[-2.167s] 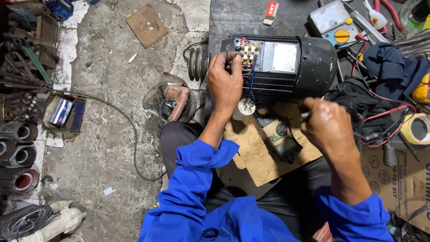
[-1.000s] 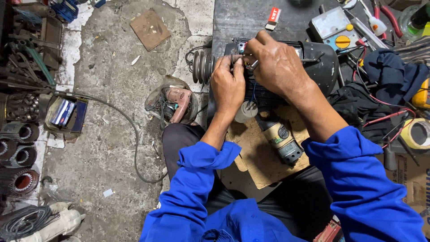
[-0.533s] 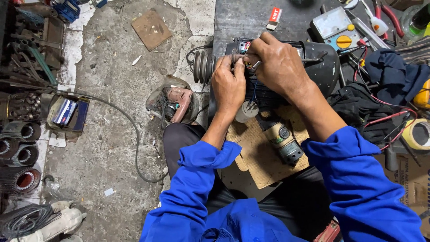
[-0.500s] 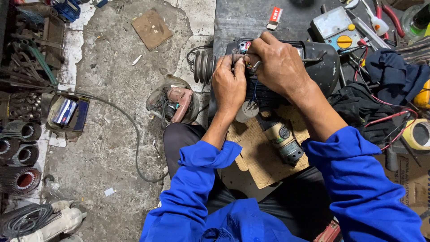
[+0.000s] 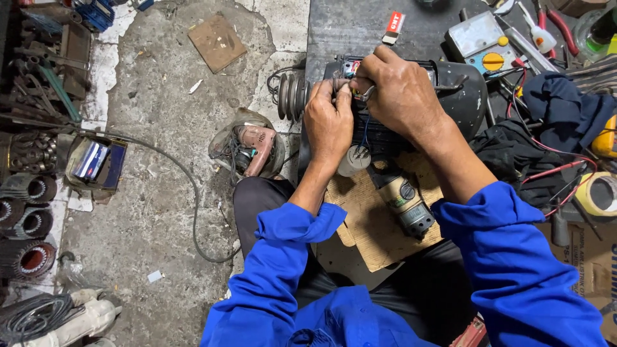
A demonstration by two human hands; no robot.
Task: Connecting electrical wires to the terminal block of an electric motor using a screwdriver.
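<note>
A black electric motor (image 5: 459, 96) lies on the dark bench in front of me, with a grooved pulley (image 5: 292, 96) on its left end. Both hands are on its open terminal box. My left hand (image 5: 328, 122) pinches wires at the terminals. My right hand (image 5: 402, 93) reaches over from the right and grips a small metal tool at the same terminals. The terminals are mostly hidden by my fingers. A small white capacitor (image 5: 353, 160) hangs on a blue lead below my left hand.
A cardboard piece (image 5: 373, 225) with a small grinder (image 5: 405, 205) rests on my lap. A multimeter (image 5: 482, 45), pliers, dark cloth (image 5: 565, 109) and tape roll (image 5: 598, 193) crowd the right. A red drill (image 5: 254, 148), stator cores (image 5: 26, 218) and scrap lie on the concrete floor at left.
My right hand moved from my lap up to the terminal box beside the left hand. Over the last second both hands stay there with only small finger movements.
</note>
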